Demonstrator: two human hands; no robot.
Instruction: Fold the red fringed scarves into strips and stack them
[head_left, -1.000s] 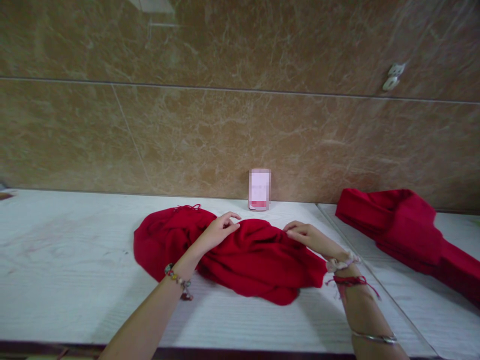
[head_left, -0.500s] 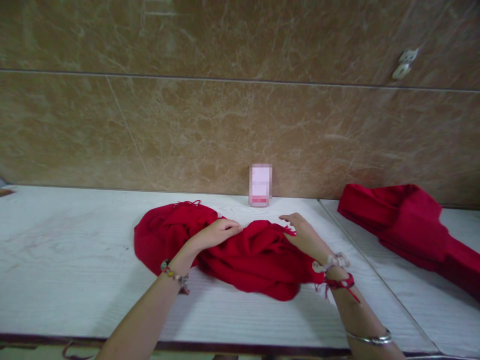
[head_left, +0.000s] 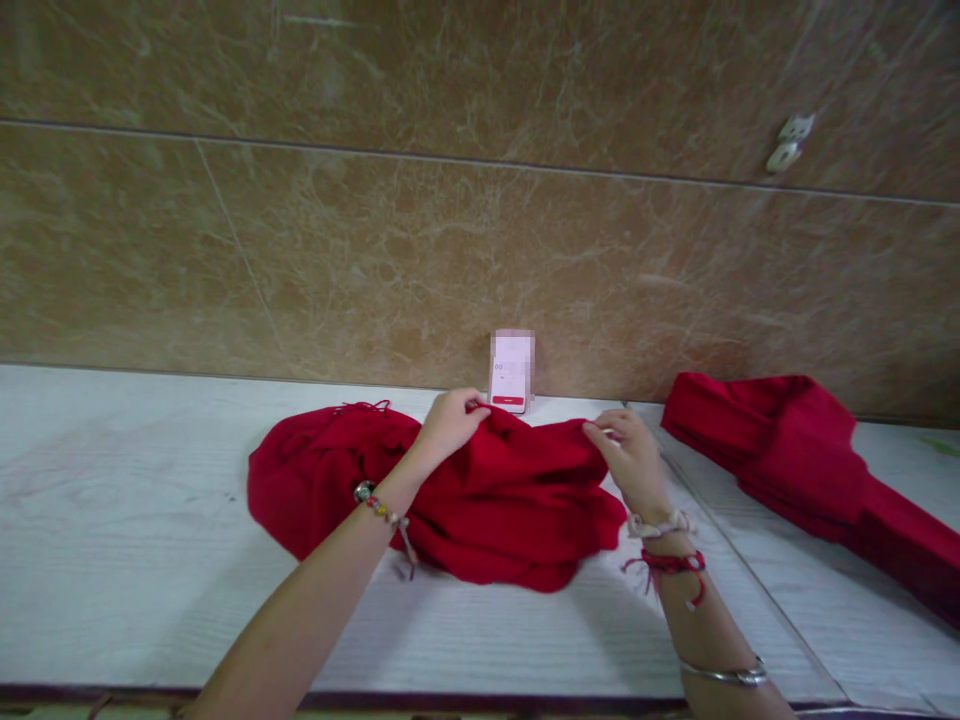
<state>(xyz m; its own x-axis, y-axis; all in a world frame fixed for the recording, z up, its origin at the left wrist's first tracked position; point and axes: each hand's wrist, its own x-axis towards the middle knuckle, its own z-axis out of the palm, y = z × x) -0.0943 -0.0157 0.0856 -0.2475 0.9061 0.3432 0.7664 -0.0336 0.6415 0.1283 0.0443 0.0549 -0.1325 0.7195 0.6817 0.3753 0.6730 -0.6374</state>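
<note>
A crumpled red scarf (head_left: pixel 517 500) with thin fringe strands at its far left lies on the white wood-grain table (head_left: pixel 112 520). My left hand (head_left: pixel 452 425) pinches its far edge near the middle, fingers closed on the cloth. Farther right, my right hand (head_left: pixel 626 450) grips the same edge between thumb and fingers. Between the two hands the cloth is lifted a little and stretched, while the rest stays bunched on the tabletop. Part of the scarf's left side is hidden under my left forearm.
Behind the scarf a phone (head_left: pixel 511 370) leans upright against the brown marbled wall (head_left: pixel 375 260). Another piece of red cloth (head_left: pixel 802 460), folded, lies on the right beyond a seam in the tabletop. A small white cat-shaped hook (head_left: pixel 790 143) is on the wall.
Both hands have closed on the scarf's far edge and raised it slightly. Earlier my left hand rested on the cloth and my right hand was open beside it.
</note>
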